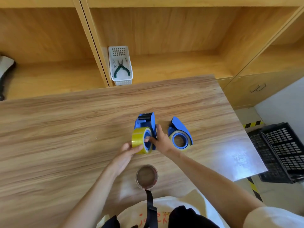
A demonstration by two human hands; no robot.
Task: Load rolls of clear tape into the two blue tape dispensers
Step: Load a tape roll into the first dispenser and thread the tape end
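- My left hand point(127, 149) grips a glossy yellowish roll of tape point(141, 140) sitting on the blue plastic dispenser point(146, 125), mid-table point(65, 137); wood-grain laminate.
- My right hand point(162, 139) pinches at the roll's blue hub; its fingertips are partly hidden.
- Right of it, the second dispenser point(180, 134) already carries tape.
- A spare roll point(146, 176) lies near me.
- The far white basket point(120, 65) holds green-handled pliers point(121, 69).

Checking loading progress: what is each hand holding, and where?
Left hand grips the tape roll by its outer rim; right hand steadies the blue dispenser, fingertips at the roll's core.
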